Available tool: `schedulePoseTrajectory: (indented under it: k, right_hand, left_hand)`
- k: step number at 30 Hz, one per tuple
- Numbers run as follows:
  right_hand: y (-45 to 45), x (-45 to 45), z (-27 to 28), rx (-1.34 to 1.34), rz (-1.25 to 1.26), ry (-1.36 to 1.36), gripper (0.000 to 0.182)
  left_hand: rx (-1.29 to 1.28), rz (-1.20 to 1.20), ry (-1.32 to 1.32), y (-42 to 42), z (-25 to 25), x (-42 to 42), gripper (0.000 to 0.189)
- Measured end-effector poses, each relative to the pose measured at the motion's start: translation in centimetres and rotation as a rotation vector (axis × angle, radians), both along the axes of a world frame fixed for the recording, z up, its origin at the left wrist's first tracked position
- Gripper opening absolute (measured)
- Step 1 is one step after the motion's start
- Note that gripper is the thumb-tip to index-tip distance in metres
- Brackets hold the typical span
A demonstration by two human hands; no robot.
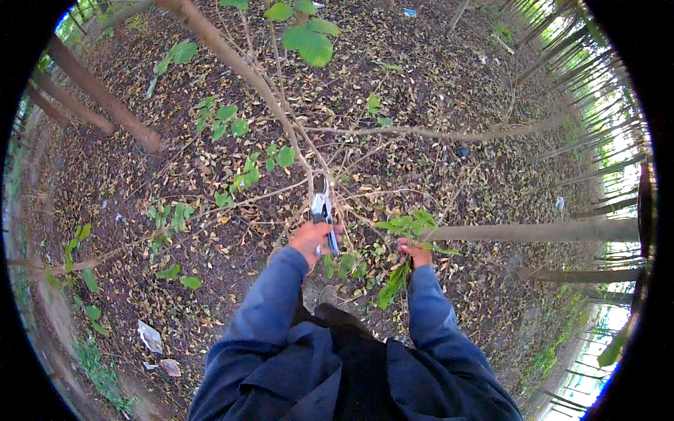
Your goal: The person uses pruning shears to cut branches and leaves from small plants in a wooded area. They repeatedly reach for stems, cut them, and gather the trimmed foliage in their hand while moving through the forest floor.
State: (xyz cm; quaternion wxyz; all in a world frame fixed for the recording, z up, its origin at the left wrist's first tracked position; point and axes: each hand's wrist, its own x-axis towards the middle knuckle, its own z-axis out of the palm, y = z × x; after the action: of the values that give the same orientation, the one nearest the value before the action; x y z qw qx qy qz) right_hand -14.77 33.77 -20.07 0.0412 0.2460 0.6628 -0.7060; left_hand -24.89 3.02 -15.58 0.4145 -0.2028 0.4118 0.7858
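Note:
My left hand (313,240) is closed around the handles of a pair of pruning shears (323,210). The metal head of the shears points away from me, among the thin stems of a branching shrub (322,163); whether the blades touch a stem is not clear. To the right, my right hand (415,252) is closed on a leafy green sprig (403,226), with leaves sticking out above and below the fingers. Part of that sprig's stem is hidden by the hand.
A thick slanting stem (237,63) runs from the top towards the shears. Bare side branches spread left and right, one long branch (447,134) to the right. Tree trunks (532,231) stand around. Fallen leaves and scraps of plastic (150,337) lie on the ground.

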Motion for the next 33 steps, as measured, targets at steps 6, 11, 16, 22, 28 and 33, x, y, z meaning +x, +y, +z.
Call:
schedulePoseTrajectory:
  k: [6,11,16,22,28,33]
  right_hand:
    - [-1.2,-1.6,-0.1,-0.211,-0.050,-0.104,0.029]
    - [-2.9,-1.7,0.6,-0.147,-0.099,-0.091,0.030]
    - [-1.9,-1.3,1.0,-0.209,-0.102,-0.137,0.030]
    - [-1.6,-1.0,0.6,-0.176,-0.074,-0.176,0.032]
    - [-0.7,-0.7,2.3,-0.097,-0.168,-0.161,0.033]
    - [1.4,1.3,3.2,-0.067,-0.207,-0.106,0.031]
  left_hand:
    - [-0.034,-0.069,-0.025,-2.0,-0.3,-1.3,0.030]
    - [0.014,-0.080,-0.101,-1.0,-2.6,-4.7,0.033]
    - [-0.037,-0.137,-0.133,-1.0,-2.7,-5.1,0.029]
    - [-0.023,-0.183,-0.098,-0.7,-4.4,-6.5,0.030]
    - [0.126,-0.201,-0.072,-1.2,-5.4,-7.5,0.031]
    - [0.066,-0.255,0.005,-2.4,-4.6,-7.5,0.037]
